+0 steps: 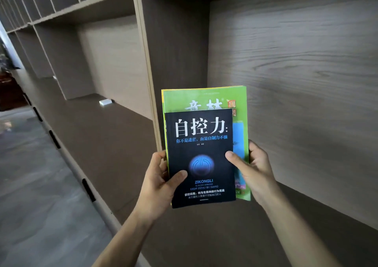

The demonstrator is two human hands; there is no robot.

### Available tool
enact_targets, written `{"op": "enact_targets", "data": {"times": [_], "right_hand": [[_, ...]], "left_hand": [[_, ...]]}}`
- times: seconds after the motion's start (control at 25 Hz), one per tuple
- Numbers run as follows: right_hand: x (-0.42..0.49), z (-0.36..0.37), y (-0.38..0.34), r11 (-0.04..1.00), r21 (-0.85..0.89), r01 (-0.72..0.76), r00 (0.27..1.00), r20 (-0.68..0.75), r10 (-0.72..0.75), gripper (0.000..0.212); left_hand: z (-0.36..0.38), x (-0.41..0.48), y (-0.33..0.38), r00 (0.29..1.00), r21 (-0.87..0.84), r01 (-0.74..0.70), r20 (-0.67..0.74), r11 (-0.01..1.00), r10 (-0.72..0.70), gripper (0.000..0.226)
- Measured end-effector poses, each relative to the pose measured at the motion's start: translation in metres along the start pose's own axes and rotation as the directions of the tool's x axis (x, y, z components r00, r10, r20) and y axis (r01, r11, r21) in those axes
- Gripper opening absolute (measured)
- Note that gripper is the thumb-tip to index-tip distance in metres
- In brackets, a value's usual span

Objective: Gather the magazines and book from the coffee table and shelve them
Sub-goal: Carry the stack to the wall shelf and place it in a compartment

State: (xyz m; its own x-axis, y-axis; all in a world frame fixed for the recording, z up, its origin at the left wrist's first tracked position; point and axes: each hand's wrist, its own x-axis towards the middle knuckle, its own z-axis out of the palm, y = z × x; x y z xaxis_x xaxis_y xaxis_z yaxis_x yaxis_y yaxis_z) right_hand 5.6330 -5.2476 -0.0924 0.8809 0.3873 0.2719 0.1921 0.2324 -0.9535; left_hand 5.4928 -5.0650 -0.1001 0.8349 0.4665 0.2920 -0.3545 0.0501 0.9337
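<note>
A dark blue book (pixel 201 156) with white Chinese title and a glowing blue emblem sits on top of green magazines (pixel 204 97), forming one upright stack. My left hand (pixel 158 181) grips the stack's lower left edge, thumb across the book's cover. My right hand (pixel 252 169) holds the right edge, thumb on the cover and fingers behind the magazines. The stack is raised in front of a brown wooden bookshelf (pixel 286 62), before its large right-hand compartment. How many magazines lie under the book is hidden.
A vertical divider (pixel 146 62) separates the right compartment from another to the left, where a small white object (pixel 105 102) lies on the shelf board. Narrower cubbies run above. Grey glossy floor (pixel 30 184) stretches at the lower left.
</note>
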Motion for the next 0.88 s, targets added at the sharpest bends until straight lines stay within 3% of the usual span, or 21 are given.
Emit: {"op": "enact_targets", "data": {"times": [0.24,0.36,0.68,0.88], "right_hand": [[0.049,0.051,0.034,0.994,0.062,-0.089,0.996,0.014,0.088,0.028],[0.069,0.062,0.052,0.994,-0.020,-0.106,0.994,0.032,0.106,0.040],[0.141,0.072,0.103,0.964,-0.238,-0.114,0.983,-0.166,0.075,0.016],[0.168,0.061,0.157,0.974,-0.124,-0.191,0.971,-0.171,0.169,0.036]], "left_hand": [[-0.070,0.082,-0.031,0.938,-0.028,0.092,0.338,0.995,-0.077,0.055],[-0.084,0.112,-0.051,0.895,-0.049,0.204,0.413,0.978,-0.166,0.043],[-0.059,0.143,-0.128,0.958,-0.077,0.189,0.235,0.979,-0.167,0.034],[-0.068,0.169,-0.177,0.957,0.033,0.158,0.241,0.987,-0.162,0.033]]}}
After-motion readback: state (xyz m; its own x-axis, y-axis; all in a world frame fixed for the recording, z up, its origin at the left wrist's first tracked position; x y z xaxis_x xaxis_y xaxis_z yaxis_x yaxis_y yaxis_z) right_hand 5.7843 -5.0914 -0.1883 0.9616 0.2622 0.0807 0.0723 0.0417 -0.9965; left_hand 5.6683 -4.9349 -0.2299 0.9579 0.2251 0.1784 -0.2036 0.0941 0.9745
